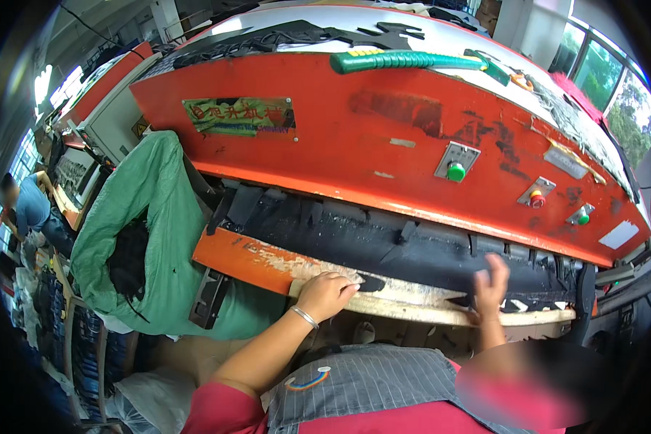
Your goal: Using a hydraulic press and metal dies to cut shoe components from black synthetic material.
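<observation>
Left hand (324,295) resting on worn orange-and-cream ledge (412,294), fingers curled beside small flat black scrap (372,283); cannot tell if pinching. Right hand (492,287) hovering, fingers spread. Seemingly positioning scrap; next move probably needing steady pinch.

A sack (173,210) is at the machine's (325,137) left end; a tool (405,62) lies on top.

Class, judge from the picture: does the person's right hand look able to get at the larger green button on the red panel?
Probably yes: the right hand is raised, seemingly holding nothing, and nothing visible blocks the way to the larger green button on the red panel.
</observation>
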Motion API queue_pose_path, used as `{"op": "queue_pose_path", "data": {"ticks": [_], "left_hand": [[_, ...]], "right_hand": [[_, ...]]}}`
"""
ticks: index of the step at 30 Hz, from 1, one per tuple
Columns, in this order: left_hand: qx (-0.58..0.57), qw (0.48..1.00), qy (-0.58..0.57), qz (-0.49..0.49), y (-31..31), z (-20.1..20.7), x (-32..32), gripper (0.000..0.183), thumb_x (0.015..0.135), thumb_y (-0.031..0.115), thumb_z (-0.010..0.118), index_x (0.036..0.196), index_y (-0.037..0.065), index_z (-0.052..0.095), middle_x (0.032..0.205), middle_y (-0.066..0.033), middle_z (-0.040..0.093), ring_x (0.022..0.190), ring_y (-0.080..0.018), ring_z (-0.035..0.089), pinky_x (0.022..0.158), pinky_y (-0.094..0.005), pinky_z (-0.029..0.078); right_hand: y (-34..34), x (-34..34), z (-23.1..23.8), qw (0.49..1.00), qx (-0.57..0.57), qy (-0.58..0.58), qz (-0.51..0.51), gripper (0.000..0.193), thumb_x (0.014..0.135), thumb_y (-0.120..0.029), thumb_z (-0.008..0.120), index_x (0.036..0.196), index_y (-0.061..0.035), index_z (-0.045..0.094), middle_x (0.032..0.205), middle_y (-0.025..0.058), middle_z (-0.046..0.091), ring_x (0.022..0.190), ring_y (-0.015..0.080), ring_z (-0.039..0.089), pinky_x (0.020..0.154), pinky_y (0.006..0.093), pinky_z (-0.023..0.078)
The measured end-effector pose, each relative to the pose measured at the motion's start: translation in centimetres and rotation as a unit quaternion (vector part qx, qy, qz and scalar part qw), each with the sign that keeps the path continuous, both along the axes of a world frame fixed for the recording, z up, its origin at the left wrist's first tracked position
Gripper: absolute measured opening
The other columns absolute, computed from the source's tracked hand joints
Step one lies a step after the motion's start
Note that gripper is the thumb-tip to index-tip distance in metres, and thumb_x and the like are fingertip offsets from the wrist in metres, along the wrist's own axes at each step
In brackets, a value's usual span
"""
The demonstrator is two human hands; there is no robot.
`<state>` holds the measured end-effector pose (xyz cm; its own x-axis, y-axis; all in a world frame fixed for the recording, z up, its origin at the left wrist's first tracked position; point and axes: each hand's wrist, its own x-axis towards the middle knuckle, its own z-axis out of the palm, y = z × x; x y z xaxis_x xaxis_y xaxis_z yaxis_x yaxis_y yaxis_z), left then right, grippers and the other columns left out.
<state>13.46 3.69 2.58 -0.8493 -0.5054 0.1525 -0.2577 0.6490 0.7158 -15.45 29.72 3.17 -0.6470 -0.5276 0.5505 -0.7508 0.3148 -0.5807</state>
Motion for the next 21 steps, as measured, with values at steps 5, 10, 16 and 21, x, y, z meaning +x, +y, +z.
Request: {"op": "queue_pose_path", "data": {"ticks": [5,10,16,21], "left_hand": [[-0.129,0.991,-0.032,0.028,1.1,-0.2,1.1,0.02,0.086,0.027,0.057,0.084,0.011,0.069,0.085,-0.0093,0.065,0.084,-0.0298,0.06,0.08,-0.0417,0.045],[-0.152,0.986,-0.03,0.053,0.7,-1.1,0.2,0.022,0.084,0.027,0.055,0.082,0.011,0.069,0.084,-0.011,0.064,0.088,-0.0301,0.059,0.081,-0.0439,0.044],[-0.169,0.983,-0.019,0.065,0.3,-3.1,-0.3,0.026,0.082,0.029,0.056,0.075,0.008,0.069,0.081,-0.0093,0.066,0.086,-0.0278,0.061,0.079,-0.0423,0.044],[-0.072,0.99,-0.096,-0.08,-1.0,-3.0,2.6,0.035,0.085,0.035,0.055,0.073,0.007,0.071,0.077,-0.0163,0.067,0.077,-0.0356,0.063,0.075,-0.0452,0.05]], "right_hand": [[-7.8,13.5,1.5,0.913,0.274,0.048,0.297,0.073,0.064,-0.055,0.073,0.115,-0.0041,0.058,0.106,0.013,0.058,0.098,0.0319,0.055,0.084,0.0411,0.045],[-10.6,16.0,-0.5,0.931,0.323,0.049,0.165,0.051,0.061,-0.028,0.082,0.102,-0.0064,0.059,0.096,0.0116,0.058,0.095,0.0299,0.057,0.078,0.04,0.048],[-11.1,16.0,-1.9,0.935,0.315,0.066,0.146,0.05,0.057,-0.025,0.085,0.097,-0.0068,0.061,0.09,0.0117,0.06,0.091,0.0301,0.058,0.08,0.0399,0.048],[-9.8,17.2,-1.5,0.873,0.416,0.002,0.257,0.05,0.065,-0.039,0.08,0.1,-0.0059,0.065,0.094,0.0149,0.064,0.094,0.0324,0.061,0.08,0.0415,0.05]]}}
